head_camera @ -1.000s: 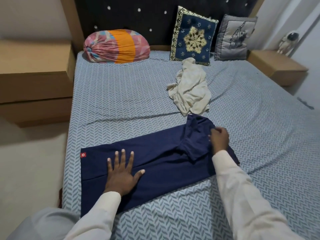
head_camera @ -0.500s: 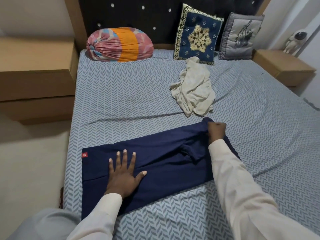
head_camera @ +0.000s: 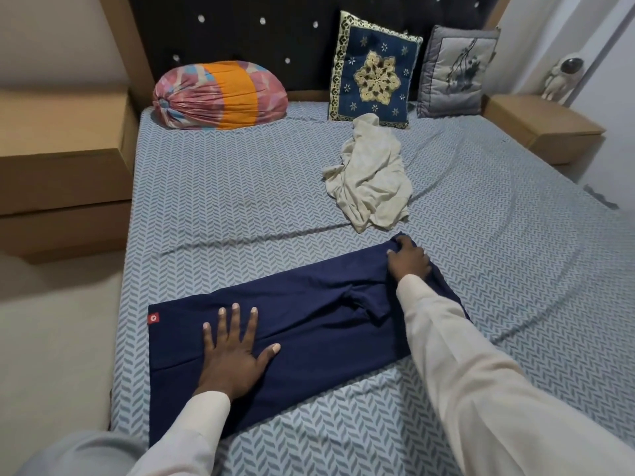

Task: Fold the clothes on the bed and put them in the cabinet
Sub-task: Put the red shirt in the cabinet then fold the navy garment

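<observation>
Navy garment (head_camera: 302, 324) on bed (head_camera: 240, 201), left hand (head_camera: 233, 352) flat with fingers spread, right hand (head_camera: 410, 261) gripping its far corner

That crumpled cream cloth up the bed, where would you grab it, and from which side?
Probably pinch the bunched near edge of the cream cloth, coming from above on the near side. It lies in a loose heap with raised folds to pinch, and that edge sits just beyond the right hand, which grips the navy garment.
</observation>
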